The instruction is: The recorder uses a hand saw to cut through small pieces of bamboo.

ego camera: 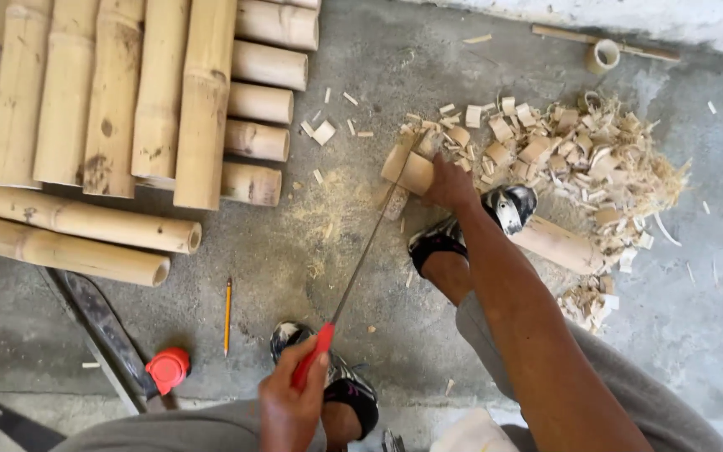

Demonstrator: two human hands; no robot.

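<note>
Left hand [293, 402] gripping red-handled saw [360, 261] | right hand [449, 186] closed on bamboo piece [409, 170], beside shavings pile [596, 163] | advice: pin bamboo firmly, long even strokes, fingers off blade.

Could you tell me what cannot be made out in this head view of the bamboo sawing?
- Saw blade: teeth too small to see.
- Bamboo piece: the cut is hidden by the right hand.
- Red saw handle: mostly covered by the left hand.
- Machete: its handle is hidden under the red tape roll.
</note>
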